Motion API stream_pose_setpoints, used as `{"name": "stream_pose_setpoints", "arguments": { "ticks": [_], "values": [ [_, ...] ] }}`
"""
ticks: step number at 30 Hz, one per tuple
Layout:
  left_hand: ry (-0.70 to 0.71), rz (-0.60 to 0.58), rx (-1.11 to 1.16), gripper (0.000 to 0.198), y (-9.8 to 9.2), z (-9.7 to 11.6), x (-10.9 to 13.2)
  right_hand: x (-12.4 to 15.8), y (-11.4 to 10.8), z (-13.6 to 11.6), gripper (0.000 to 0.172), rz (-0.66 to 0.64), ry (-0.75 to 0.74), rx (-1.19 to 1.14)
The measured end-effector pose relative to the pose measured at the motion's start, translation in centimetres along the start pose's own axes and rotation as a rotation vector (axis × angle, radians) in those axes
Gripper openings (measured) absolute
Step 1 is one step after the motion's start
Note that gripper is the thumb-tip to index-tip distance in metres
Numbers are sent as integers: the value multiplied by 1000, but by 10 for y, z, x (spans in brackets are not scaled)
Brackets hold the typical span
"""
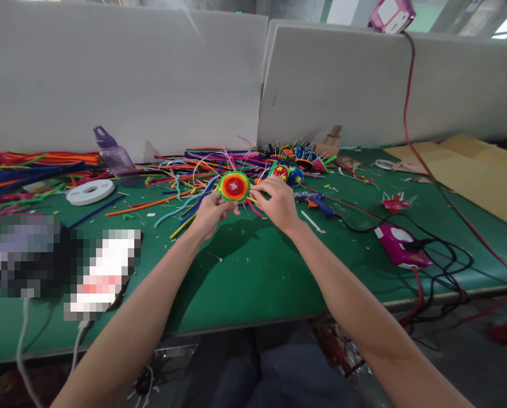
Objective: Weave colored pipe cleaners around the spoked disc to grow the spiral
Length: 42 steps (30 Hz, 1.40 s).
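Both hands hold up a round coiled disc of pipe cleaners (pixel 234 186), red at the centre, then orange, yellow and a green rim, with loose white and coloured ends sticking out. My left hand (pixel 213 212) grips its lower left edge. My right hand (pixel 276 201) pinches its right edge. The disc is raised a little above the green table (pixel 253 272).
Loose pipe cleaners (pixel 36 170) lie piled across the back left. A purple bottle (pixel 115 156), a white tape roll (pixel 90 191), finished coloured pieces (pixel 298 164), a blue glue gun (pixel 316 201), a pink power strip (pixel 400 246) with cables, and cardboard (pixel 469 170) at the right.
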State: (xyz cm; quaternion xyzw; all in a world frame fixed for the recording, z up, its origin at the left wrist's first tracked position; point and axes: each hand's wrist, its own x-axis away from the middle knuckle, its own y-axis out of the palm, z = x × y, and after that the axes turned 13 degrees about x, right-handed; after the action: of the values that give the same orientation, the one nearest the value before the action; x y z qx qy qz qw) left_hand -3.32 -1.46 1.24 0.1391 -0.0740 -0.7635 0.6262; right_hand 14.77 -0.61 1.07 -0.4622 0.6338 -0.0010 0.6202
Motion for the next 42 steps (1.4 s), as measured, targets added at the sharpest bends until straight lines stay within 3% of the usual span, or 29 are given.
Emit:
{"name": "stream_pose_setpoints", "arguments": {
  "ticks": [6,10,15,19,22,28,32,37,40,42],
  "values": [
    [-80,0,84,15,4,-2,1,3,-3,0,31,68,-184,148],
    [-147,29,185,10,5,-4,0,3,-3,1,26,35,-181,84],
    [-141,59,139,12,3,-3,-1,-4,-5,3,22,-6,99,-179],
    [-81,15,40,13,2,3,1,-7,-9,13,28,-280,377,-499],
    [-57,2,17,15,2,6,2,-6,-11,19,24,-397,446,-630],
    [-88,-18,31,13,1,5,1,-6,-11,14,21,-379,384,-540],
    [-175,-22,98,9,-2,4,0,-3,-7,10,17,-232,150,-265],
    [-289,-39,159,10,-1,6,0,3,-4,8,18,-148,-77,14],
    [-277,-40,139,10,0,6,0,4,-3,5,20,-107,-60,53],
    [-189,-39,71,10,-1,5,-1,2,-3,5,20,-150,55,-52]
  ]
}}
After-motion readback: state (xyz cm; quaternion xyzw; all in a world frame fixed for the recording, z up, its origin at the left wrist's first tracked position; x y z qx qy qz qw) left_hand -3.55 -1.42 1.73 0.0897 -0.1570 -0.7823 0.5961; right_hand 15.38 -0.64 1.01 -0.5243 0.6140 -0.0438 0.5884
